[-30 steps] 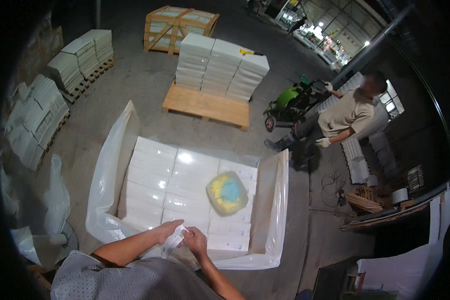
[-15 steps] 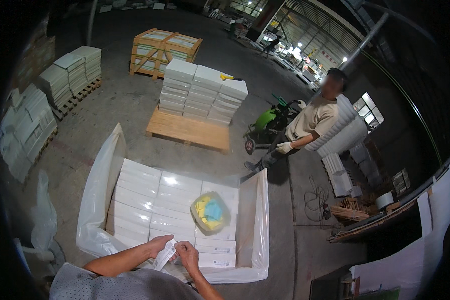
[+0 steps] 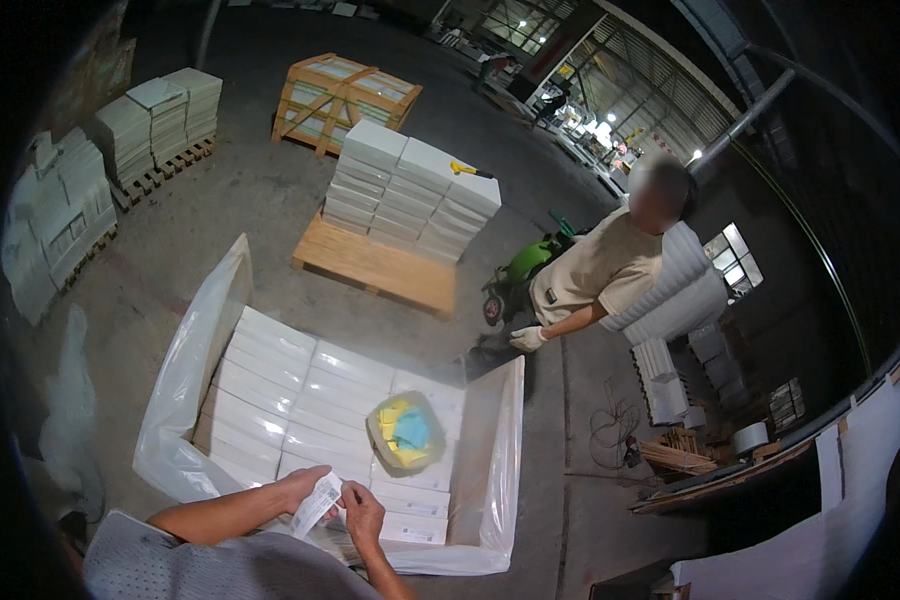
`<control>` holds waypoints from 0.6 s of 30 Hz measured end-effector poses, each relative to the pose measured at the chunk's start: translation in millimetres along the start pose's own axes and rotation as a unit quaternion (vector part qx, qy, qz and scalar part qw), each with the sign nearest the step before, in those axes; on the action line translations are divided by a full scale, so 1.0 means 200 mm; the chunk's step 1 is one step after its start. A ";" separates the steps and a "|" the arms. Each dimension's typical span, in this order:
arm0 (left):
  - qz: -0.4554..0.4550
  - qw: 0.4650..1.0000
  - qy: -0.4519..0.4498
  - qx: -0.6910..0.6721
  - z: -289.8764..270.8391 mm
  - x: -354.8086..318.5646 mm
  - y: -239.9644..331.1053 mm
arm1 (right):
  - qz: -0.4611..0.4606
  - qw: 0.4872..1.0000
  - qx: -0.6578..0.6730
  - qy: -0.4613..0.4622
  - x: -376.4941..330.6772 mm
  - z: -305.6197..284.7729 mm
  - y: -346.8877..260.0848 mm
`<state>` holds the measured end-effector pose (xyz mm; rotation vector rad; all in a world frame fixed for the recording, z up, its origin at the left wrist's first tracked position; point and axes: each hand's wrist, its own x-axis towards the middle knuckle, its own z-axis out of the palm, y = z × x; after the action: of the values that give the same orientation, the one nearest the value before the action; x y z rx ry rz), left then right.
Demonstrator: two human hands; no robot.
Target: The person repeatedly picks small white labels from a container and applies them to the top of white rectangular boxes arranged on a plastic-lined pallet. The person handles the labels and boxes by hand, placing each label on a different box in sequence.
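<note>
A white strip of printed labels is held between my hands over the near side of a plastic-lined crate. My left hand is closed around its left side. At the strip's right edge, my right hand has its fingers pinched together. White packages lie in rows inside the crate, and some near my right hand bear labels. On top of them sits a translucent tub with yellow and light blue pieces in it.
A co-worker in gloves stands beyond the crate's right side, by a green wheeled machine. Ahead, stacked white packages stand on a wooden pallet, with a yellow-and-black tool on top. A cable lies on the floor.
The co-worker has stepped nearer to the crate and lowered a gloved hand. My view has shifted slightly. Both my hands still hold the label strip.
</note>
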<state>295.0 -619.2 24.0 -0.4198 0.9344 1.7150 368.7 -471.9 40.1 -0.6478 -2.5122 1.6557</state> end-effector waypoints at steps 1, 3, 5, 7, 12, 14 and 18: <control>-0.001 1.000 0.004 -0.004 0.00 0.01 -0.01 | -0.021 1.000 0.018 0.005 0.00 0.00 0.01; -0.013 1.000 -0.005 -0.018 -0.02 0.03 -0.02 | 0.007 1.000 0.027 -0.012 0.00 0.01 0.02; 0.006 0.999 -0.024 -0.026 -0.03 0.05 -0.02 | 0.013 0.999 0.024 -0.021 0.01 0.00 0.03; 0.008 0.999 -0.029 -0.025 -0.04 0.06 -0.02 | 0.000 1.000 0.005 -0.025 0.02 0.00 0.04; -0.001 0.999 -0.044 -0.026 -0.03 0.06 0.00 | 0.031 0.997 0.056 -0.036 0.04 0.00 0.03; 0.003 0.999 -0.031 -0.014 -0.02 0.05 0.01 | 0.040 0.997 0.062 -0.030 0.04 0.00 0.02; -0.019 0.999 -0.010 -0.041 -0.01 0.03 0.01 | 0.043 0.996 0.073 -0.005 0.03 -0.01 0.01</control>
<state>290.6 -616.9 18.7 -0.4707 0.8374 1.7240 363.9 -468.1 38.2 -0.7438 -2.3722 1.8534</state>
